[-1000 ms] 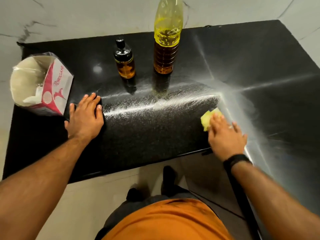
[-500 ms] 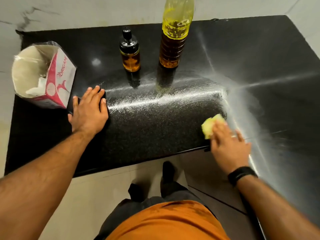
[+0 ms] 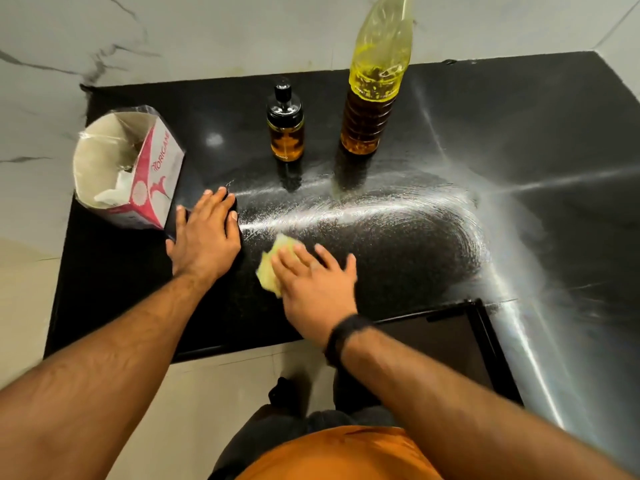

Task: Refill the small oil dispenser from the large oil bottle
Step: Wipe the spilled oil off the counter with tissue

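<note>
Black speckled counter (image 3: 519, 133) streaked with smears, marble wall behind; left hand (image 3: 204, 237) flat, right hand (image 3: 311, 282) flat-fingered on yellow cloth (image 3: 268, 271).

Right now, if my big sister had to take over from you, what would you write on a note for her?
Left hand: flat on the black counter, holding nothing.
Right hand: straight fingers pressing a yellow cloth on the counter.
Small oil dispenser: upright at the back, black top on, partly full.
Large oil bottle: upright just right of it.
Tissue box: open, far left.
Done: wipe streaks show across the middle.
Left: finish wiping; whether the refill is complete, I cannot tell.
</note>
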